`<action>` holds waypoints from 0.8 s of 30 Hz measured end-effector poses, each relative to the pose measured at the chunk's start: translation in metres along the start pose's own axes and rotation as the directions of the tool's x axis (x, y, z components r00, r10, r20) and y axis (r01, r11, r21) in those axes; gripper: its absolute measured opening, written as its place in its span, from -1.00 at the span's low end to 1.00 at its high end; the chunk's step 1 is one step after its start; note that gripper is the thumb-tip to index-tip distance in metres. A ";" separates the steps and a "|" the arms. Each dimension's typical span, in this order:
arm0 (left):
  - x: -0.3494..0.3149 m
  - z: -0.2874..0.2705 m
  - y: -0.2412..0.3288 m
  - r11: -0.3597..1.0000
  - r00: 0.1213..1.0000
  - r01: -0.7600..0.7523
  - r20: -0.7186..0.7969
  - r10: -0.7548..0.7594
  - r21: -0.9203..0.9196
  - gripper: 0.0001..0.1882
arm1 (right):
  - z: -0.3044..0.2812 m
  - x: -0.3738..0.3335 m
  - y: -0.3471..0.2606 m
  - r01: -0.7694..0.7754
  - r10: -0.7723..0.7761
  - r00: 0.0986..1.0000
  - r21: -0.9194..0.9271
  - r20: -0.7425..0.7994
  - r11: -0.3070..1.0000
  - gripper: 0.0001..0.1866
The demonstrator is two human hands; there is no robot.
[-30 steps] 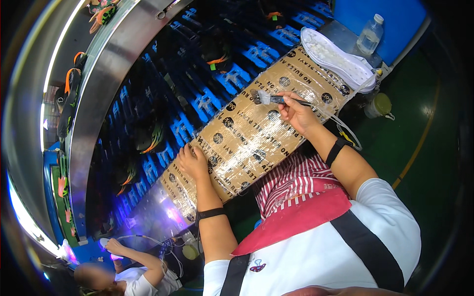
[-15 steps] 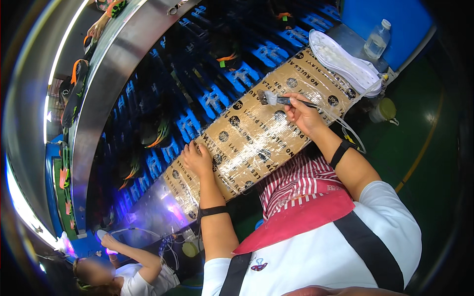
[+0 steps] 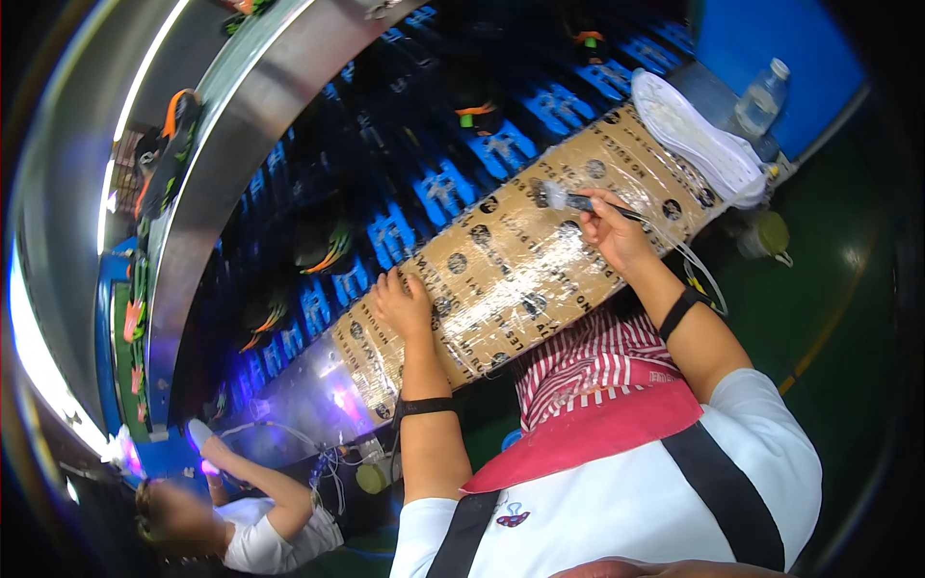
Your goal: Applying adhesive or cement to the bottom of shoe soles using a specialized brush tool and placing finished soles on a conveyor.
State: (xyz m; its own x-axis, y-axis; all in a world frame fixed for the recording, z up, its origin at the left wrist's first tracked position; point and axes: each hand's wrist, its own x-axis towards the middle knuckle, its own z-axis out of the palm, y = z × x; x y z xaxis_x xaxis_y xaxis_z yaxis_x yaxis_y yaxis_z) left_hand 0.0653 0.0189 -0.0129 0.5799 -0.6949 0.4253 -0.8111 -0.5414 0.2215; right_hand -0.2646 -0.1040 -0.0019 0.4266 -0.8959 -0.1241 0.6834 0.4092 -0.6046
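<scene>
My right hand [image 3: 615, 236] is closed around the dark handle of a brush [image 3: 580, 202]. Its pale, wide bristle end points left, just over the cardboard or touching it; I cannot tell which. A thin white tube [image 3: 674, 241] trails from near the handle's rear end. My left hand [image 3: 403, 306] rests on the far edge of a long cardboard sheet [image 3: 482, 289] wrapped in clear film, fingers apart and holding nothing. Both wrists wear black bands.
Beyond the cardboard, blue holders [image 3: 443, 193] line a dark conveyor, some with dark and orange shoe parts. A white sole-shaped tray [image 3: 694, 140] and a clear bottle [image 3: 761, 99] stand at the far right. Lower left, another person [image 3: 270, 525] works with raised arms.
The whole view has shifted, so the bench and both my hands appear farther right. My grip on the brush is unchanged. Another person's hand at the upper left is out of view now.
</scene>
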 end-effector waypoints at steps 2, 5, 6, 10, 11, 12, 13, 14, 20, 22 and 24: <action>-0.001 0.002 -0.002 1.000 0.999 0.002 -0.032 -0.003 -0.011 -0.60 | 0.001 -0.001 0.000 0.006 -0.006 1.000 0.005 -0.002 1.000 -0.76; -0.002 0.004 0.001 1.000 0.999 0.026 -0.024 -0.026 -0.013 -0.60 | 0.000 -0.002 0.000 0.028 -0.028 0.999 0.005 0.033 1.000 -0.76; -0.002 0.002 0.000 0.999 1.000 0.021 -0.021 -0.022 -0.037 -0.59 | 0.002 -0.002 0.000 0.030 -0.030 0.999 0.007 0.027 1.000 -0.76; -0.002 -0.001 0.000 0.999 1.000 0.028 0.000 -0.028 -0.046 -0.59 | 0.001 -0.001 0.002 0.034 -0.034 0.999 0.014 0.018 0.999 -0.76; -0.002 -0.002 0.001 0.998 1.000 0.028 -0.003 -0.028 -0.048 -0.59 | 0.001 -0.001 0.001 0.038 -0.038 0.999 0.009 0.006 0.999 -0.76; -0.002 -0.002 0.003 0.998 0.999 0.036 0.006 -0.035 -0.054 -0.59 | -0.001 0.000 0.002 0.046 -0.046 0.999 0.007 0.019 0.999 -0.76; -0.002 -0.003 0.003 0.997 0.999 0.044 0.015 -0.043 -0.059 -0.58 | 0.000 0.000 0.002 0.047 -0.047 0.999 0.007 0.021 0.999 -0.76; -0.002 -0.003 0.002 0.997 0.999 0.044 0.013 -0.043 -0.060 -0.58 | 0.001 -0.001 0.001 0.045 -0.045 0.999 0.009 0.023 0.999 -0.76; -0.001 -0.003 0.002 0.998 0.999 0.039 0.000 -0.039 -0.042 -0.58 | -0.001 0.000 0.002 0.047 -0.047 0.998 -0.002 0.036 0.999 -0.76; -0.001 -0.004 0.003 0.997 0.999 0.050 0.024 -0.049 -0.056 -0.59 | 0.000 0.000 0.002 0.043 -0.043 0.998 -0.012 0.046 0.999 -0.76; -0.001 -0.005 0.003 0.997 0.999 0.051 0.022 -0.049 -0.054 -0.59 | 0.001 0.000 0.002 0.045 -0.044 0.998 -0.018 0.048 0.999 -0.76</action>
State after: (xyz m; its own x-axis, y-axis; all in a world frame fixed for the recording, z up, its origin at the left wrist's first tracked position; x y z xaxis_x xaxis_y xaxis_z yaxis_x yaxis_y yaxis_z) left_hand 0.0620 0.0206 -0.0090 0.6209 -0.6777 0.3940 -0.7836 -0.5494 0.2900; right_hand -0.2628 -0.1033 -0.0027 0.4243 -0.9035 -0.0596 0.6912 0.3657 -0.6233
